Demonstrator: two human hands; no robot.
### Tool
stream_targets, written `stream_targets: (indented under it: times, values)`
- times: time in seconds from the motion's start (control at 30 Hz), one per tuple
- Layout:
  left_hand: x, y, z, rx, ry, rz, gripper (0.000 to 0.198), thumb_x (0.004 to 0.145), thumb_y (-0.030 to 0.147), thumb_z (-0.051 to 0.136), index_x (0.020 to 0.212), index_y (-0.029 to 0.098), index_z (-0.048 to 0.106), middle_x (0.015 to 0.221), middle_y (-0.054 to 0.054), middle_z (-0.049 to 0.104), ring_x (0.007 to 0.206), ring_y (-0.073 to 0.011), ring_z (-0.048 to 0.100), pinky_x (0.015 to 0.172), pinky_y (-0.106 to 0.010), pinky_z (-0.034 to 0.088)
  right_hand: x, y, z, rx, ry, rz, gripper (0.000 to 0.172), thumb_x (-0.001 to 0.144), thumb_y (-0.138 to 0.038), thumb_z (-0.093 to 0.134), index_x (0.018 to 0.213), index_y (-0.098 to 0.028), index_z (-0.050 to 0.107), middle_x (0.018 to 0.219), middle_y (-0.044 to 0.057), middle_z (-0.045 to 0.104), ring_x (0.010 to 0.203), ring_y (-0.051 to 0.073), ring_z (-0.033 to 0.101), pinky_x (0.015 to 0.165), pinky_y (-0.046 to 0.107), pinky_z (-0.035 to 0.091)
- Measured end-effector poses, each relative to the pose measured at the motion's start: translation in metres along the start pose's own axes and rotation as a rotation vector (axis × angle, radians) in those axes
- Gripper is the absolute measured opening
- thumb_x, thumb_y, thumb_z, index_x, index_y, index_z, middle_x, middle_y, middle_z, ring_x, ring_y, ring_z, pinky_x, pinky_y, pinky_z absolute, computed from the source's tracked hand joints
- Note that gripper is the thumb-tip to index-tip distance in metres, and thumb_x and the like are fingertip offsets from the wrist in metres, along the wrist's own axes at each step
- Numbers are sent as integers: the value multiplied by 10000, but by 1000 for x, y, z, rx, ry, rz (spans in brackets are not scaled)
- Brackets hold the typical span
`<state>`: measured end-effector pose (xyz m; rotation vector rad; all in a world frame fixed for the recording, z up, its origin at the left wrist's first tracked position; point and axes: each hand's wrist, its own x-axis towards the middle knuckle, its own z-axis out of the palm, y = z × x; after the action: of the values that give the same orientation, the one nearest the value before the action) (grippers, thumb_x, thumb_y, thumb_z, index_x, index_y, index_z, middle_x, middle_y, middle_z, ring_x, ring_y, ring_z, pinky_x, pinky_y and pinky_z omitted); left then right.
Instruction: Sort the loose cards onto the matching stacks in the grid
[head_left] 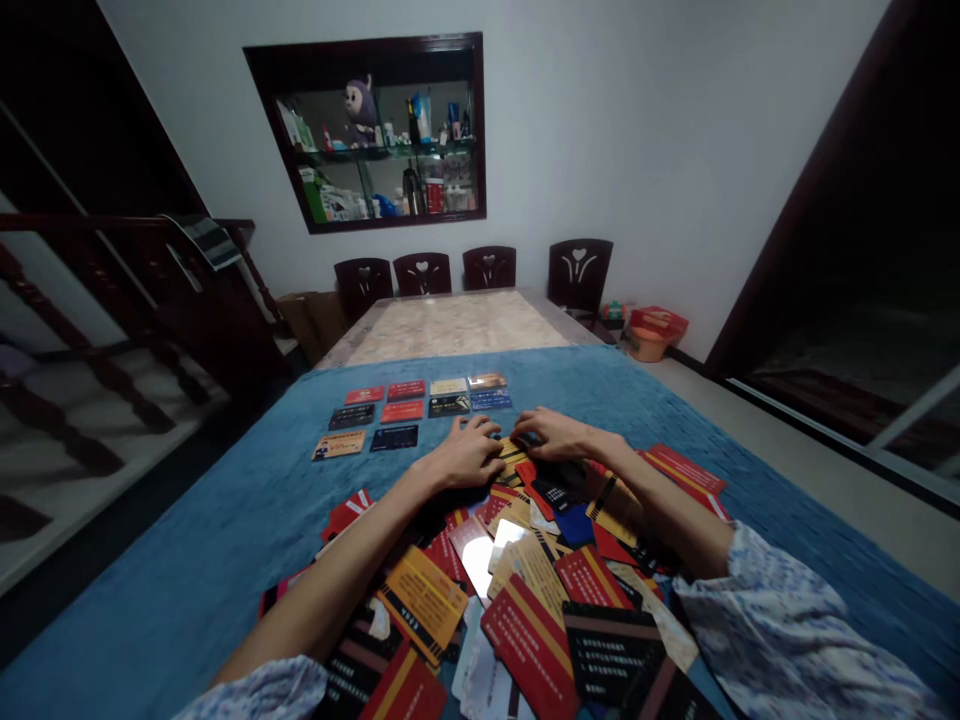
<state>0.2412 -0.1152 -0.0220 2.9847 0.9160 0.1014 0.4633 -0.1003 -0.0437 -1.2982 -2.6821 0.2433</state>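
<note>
A heap of plastic cards in red, black, gold and blue lies in front of me, with printed gold cards [425, 603] and red cards [529, 640] among them. At the far edge of the heap, my left hand [466, 455] rests with its fingers apart, thumb and fingertips beside a yellow striped card [513, 462]. My right hand [553, 434] comes in from the other side, fingers bent down and together on that card's far end; its fingertips are partly hidden. Beyond my left hand, cards lie in short rows, among them a black card [394, 437] and a blue card [491, 399].
A blue cloth [225, 540] covers the near part of the table, whose marble-like top [465, 325] shows beyond. Several dark chairs [489, 268] stand at the far end. A stair railing [82, 410] is at left, an orange bucket [646, 342] at right.
</note>
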Motion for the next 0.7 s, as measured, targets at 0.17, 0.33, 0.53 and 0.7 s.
stream_targets:
  times: [0.17,0.33,0.53,0.7]
  values:
    - [-1,1,-2,23,-24,-36,265,936,352,476,958,189,684,1061,-97,597,1100,-270,460,955,-485,337,1,5,1,5,-15,-5,409,718,-228,662,1121,-201,727,1160,110,670,1018,259,606,936,354,418]
    - [0,2,-2,34,-62,-70,266,936,301,444,895,169,671,1010,-96,604,1022,-243,508,913,-429,357,0,5,-1,-8,-2,-37,357,744,-268,675,1087,-198,741,1127,102,684,984,246,605,910,342,416]
    - [-2,-1,-6,61,-68,-3,287,938,301,440,856,175,683,934,-90,644,916,-220,583,877,-375,393,-4,-4,-10,-76,4,-69,283,756,-221,654,1018,-224,761,1025,72,722,941,231,582,871,334,423]
    - [-2,-9,-7,-1,-23,9,201,869,240,511,845,189,704,884,-77,682,839,-203,611,799,-315,429,-9,-13,-21,-97,2,-134,262,794,-159,581,961,-215,775,898,67,736,855,206,579,824,313,433]
